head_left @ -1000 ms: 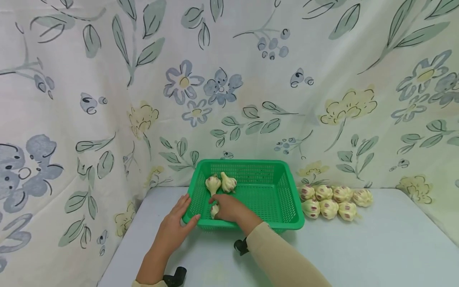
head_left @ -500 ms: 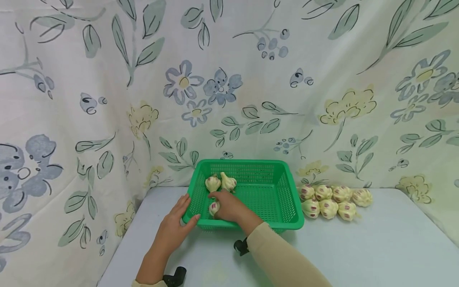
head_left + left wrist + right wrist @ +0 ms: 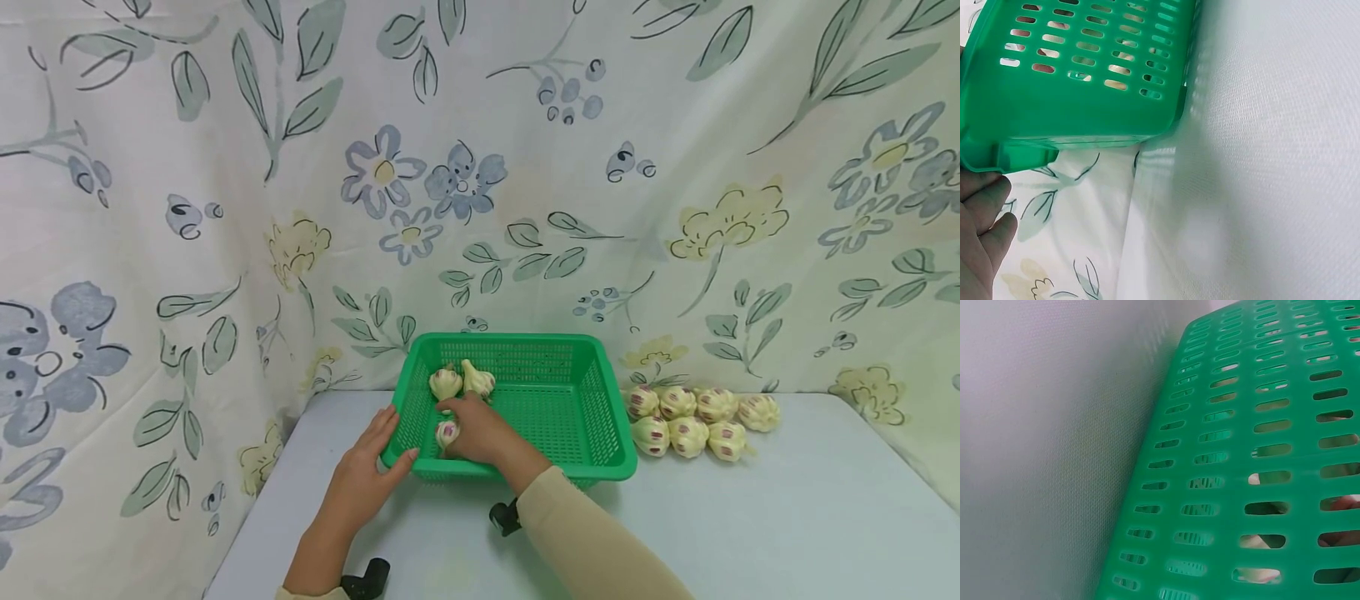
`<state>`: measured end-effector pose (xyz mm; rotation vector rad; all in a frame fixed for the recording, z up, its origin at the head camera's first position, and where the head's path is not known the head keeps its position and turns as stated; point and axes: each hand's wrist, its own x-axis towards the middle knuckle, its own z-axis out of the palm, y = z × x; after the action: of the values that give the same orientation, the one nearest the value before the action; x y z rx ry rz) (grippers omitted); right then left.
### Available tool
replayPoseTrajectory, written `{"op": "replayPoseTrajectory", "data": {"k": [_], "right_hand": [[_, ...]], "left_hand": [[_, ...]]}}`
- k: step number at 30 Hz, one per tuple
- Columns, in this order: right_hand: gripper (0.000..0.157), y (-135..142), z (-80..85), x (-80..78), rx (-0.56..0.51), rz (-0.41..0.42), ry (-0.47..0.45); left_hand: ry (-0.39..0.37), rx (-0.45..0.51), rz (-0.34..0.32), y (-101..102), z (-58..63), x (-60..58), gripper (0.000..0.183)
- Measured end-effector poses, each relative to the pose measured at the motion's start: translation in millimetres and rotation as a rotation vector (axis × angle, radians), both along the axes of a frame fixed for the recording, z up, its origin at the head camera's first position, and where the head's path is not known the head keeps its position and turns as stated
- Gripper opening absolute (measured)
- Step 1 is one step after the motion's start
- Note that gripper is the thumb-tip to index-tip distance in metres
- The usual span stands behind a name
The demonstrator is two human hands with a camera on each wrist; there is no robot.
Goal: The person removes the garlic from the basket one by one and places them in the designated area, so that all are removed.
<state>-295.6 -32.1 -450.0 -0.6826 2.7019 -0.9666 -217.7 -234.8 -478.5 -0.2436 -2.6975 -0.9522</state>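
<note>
In the head view a green plastic basket (image 3: pixel 517 340) stands on the table, its slotted wall filling much of both wrist views. My right hand (image 3: pixel 483 429) reaches over the front rim and grips a garlic bulb (image 3: pixel 447 433) low in the left front part. Most of the fingers are hidden behind the hand. Behind it lie two more bulbs, a left garlic bulb (image 3: pixel 446 382) and one with a pale stem, the right garlic bulb (image 3: pixel 478 383). My left hand (image 3: pixel 363 479) rests with extended fingers on the basket's left front corner; its fingers (image 3: pixel 988 200) touch the rim.
Right of the basket, several garlic bulbs (image 3: pixel 687 437) sit close together in two rows on the white table (image 3: pixel 795 517). A flower-patterned cloth (image 3: pixel 525 183) hangs right behind the basket and along the left. Black wrist cameras (image 3: pixel 367 577) are strapped beneath the forearms.
The bulb at my right hand has turned slightly and shows more of its purple-marked side. The hand has barely shifted. My left hand stays on the basket's corner.
</note>
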Motion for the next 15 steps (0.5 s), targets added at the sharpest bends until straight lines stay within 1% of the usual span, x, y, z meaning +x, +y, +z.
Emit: {"op": "replayPoseTrajectory", "data": {"k": [8,15], "right_hand": [[0.059,1.9,-0.4,-1.0,-0.015,0.04,-0.001],[0.053,1.6,-0.7,-1.2,0.004,0.04,0.033]], "left_hand": [[0.004,0.005,-0.009,0.0,0.5,1.1,0.076],[0.013,-0.005,-0.005,0.6,0.8,1.4,0.076]]}}
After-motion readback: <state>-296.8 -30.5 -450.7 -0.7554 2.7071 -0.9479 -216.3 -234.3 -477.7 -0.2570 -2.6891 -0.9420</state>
